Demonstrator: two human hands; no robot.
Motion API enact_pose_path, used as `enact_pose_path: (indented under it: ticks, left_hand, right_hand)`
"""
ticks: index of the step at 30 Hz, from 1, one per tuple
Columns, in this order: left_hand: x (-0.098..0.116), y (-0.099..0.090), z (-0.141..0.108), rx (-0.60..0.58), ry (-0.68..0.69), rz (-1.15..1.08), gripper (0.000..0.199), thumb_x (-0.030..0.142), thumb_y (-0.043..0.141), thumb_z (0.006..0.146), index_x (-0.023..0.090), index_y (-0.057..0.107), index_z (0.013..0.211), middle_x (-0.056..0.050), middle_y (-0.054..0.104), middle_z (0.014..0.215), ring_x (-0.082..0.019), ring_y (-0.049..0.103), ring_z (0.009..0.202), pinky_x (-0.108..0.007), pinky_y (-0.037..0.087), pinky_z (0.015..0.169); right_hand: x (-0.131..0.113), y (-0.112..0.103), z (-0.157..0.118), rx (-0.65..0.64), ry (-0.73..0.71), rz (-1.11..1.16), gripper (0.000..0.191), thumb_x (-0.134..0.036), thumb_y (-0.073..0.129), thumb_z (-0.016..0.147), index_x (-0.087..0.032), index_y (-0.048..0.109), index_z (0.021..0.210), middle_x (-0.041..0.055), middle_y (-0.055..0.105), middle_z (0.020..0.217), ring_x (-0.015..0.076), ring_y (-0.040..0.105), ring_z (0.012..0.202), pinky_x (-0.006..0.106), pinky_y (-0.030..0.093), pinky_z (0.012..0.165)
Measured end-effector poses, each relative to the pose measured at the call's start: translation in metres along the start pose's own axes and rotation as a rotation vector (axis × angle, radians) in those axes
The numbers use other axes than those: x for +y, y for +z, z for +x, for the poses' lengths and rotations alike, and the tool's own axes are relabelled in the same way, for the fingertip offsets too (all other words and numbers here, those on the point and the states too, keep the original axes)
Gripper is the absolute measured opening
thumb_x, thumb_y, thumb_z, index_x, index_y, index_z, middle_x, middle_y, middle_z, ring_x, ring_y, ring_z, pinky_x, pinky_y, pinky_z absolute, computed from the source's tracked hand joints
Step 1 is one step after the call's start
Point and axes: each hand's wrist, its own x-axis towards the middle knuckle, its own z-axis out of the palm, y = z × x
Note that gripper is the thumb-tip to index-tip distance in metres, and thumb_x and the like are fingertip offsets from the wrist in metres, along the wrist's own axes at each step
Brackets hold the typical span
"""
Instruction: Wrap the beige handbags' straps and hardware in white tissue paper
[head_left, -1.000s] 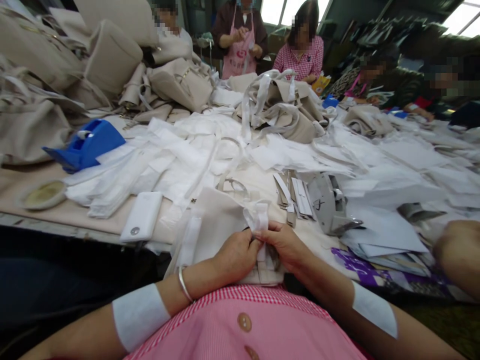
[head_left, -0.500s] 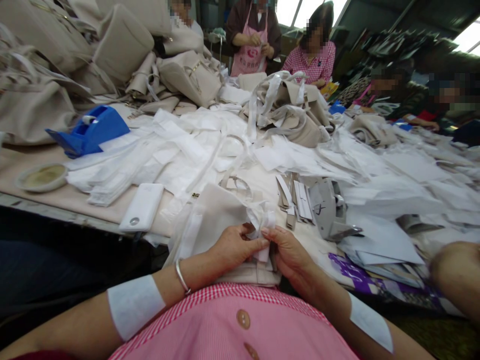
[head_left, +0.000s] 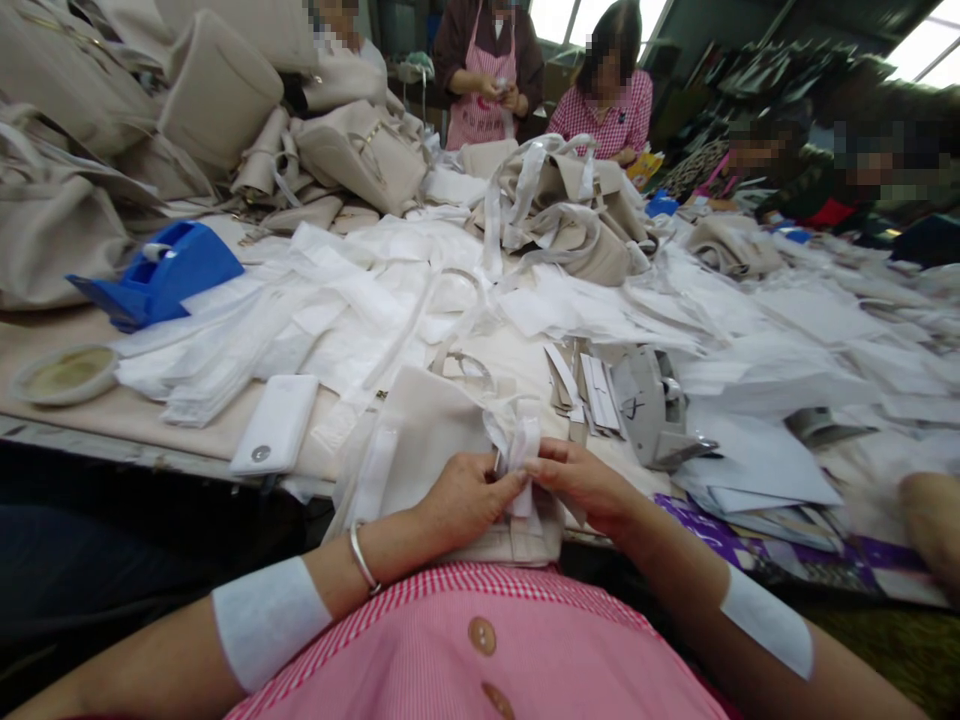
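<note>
A beige handbag (head_left: 431, 430) lies at the table's front edge against my apron, with its looped handle pointing away from me. White wrapping paper (head_left: 523, 440) is folded around a strap or tab at the bag's right side. My left hand (head_left: 469, 500) is closed on this wrapping, thumb pressed along it. From the other side, my right hand (head_left: 581, 482) pinches the wrapping's edge between thumb and fingers. What lies inside the wrapping is hidden.
Left of the bag are a white phone (head_left: 275, 425), a shallow dish (head_left: 65, 374) and a blue tape dispenser (head_left: 161, 272). A grey tape dispenser (head_left: 652, 408) stands to the right near paper sheets. Handbags (head_left: 217, 95) pile up behind; co-workers (head_left: 491, 75) stand across the table.
My right hand has shifted slightly right, its fingers straighter along the wrapping. My left hand keeps its hold. The view has turned a little, and the co-worker's arm at far right has drawn outward.
</note>
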Motion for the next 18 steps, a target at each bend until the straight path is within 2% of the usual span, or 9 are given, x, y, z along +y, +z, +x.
enact_pose_path:
  ticks: [3, 6, 8, 10, 12, 15, 18]
  left_hand:
    - [0.0, 0.0, 0.0, -0.015, -0.027, -0.08, 0.04, 0.051, 0.057, 0.083, 0.013, 0.068, 0.071, -0.004, 0.066, 0.062, -0.016, 0.059, 0.055, -0.025, 0.044, 0.051]
    - [-0.001, 0.0, 0.001, -0.02, -0.039, -0.106, 0.04, 0.052, 0.06, 0.081, 0.013, 0.067, 0.072, -0.004, 0.066, 0.062, -0.016, 0.059, 0.054, -0.026, 0.046, 0.051]
    - [-0.001, 0.001, 0.002, -0.021, -0.049, -0.111, 0.04, 0.053, 0.062, 0.079, 0.013, 0.067, 0.074, -0.005, 0.067, 0.063, -0.017, 0.061, 0.055, -0.026, 0.047, 0.051]
    - [-0.003, 0.002, 0.003, -0.02, -0.058, -0.115, 0.04, 0.053, 0.063, 0.079, 0.013, 0.067, 0.077, -0.006, 0.069, 0.066, -0.018, 0.062, 0.056, -0.027, 0.048, 0.052]
    - [-0.004, 0.003, 0.004, -0.025, -0.064, -0.126, 0.04, 0.052, 0.064, 0.079, 0.013, 0.068, 0.079, -0.007, 0.07, 0.067, -0.018, 0.062, 0.056, -0.028, 0.049, 0.053]
    - [-0.004, 0.004, 0.005, -0.032, -0.074, -0.132, 0.037, 0.049, 0.063, 0.08, 0.012, 0.067, 0.081, -0.007, 0.07, 0.068, -0.017, 0.061, 0.054, -0.028, 0.05, 0.053]
    - [-0.003, 0.002, 0.006, -0.033, -0.073, -0.109, 0.035, 0.046, 0.062, 0.081, 0.011, 0.067, 0.082, -0.007, 0.069, 0.067, -0.016, 0.061, 0.054, -0.028, 0.051, 0.052]
  right_hand:
    - [-0.011, -0.019, -0.012, -0.012, 0.014, -0.324, 0.046, -0.025, 0.078, 0.067, -0.017, 0.07, 0.111, 0.0039, 0.072, 0.086, 0.0141, 0.062, 0.067, 0.022, 0.049, 0.054]
    - [-0.011, -0.034, -0.016, 0.045, 0.075, -0.523, 0.03, -0.029, 0.068, 0.074, -0.015, 0.074, 0.099, 0.0021, 0.068, 0.068, 0.0115, 0.055, 0.053, 0.02, 0.04, 0.042]
    - [-0.006, -0.039, -0.013, 0.075, 0.018, -0.565, 0.024, -0.03, 0.063, 0.077, -0.014, 0.077, 0.087, -0.0002, 0.063, 0.057, 0.0093, 0.05, 0.047, 0.02, 0.038, 0.043]
    - [-0.002, -0.04, -0.006, 0.122, -0.052, -0.573, 0.023, -0.03, 0.063, 0.076, -0.014, 0.078, 0.084, -0.0021, 0.06, 0.053, 0.0082, 0.046, 0.045, 0.021, 0.037, 0.045]
    - [-0.001, -0.038, 0.001, 0.146, -0.097, -0.577, 0.023, -0.028, 0.064, 0.074, -0.015, 0.079, 0.086, -0.0013, 0.064, 0.057, 0.0096, 0.05, 0.049, 0.022, 0.041, 0.05]
    - [-0.004, -0.033, 0.009, 0.09, -0.157, -0.592, 0.024, -0.026, 0.063, 0.074, -0.018, 0.08, 0.089, 0.0006, 0.072, 0.072, 0.0147, 0.062, 0.066, 0.026, 0.049, 0.066]
    - [-0.007, -0.03, 0.012, 0.021, -0.19, -0.598, 0.025, -0.023, 0.061, 0.075, -0.019, 0.08, 0.091, 0.0009, 0.075, 0.08, 0.0177, 0.065, 0.077, 0.029, 0.05, 0.075]
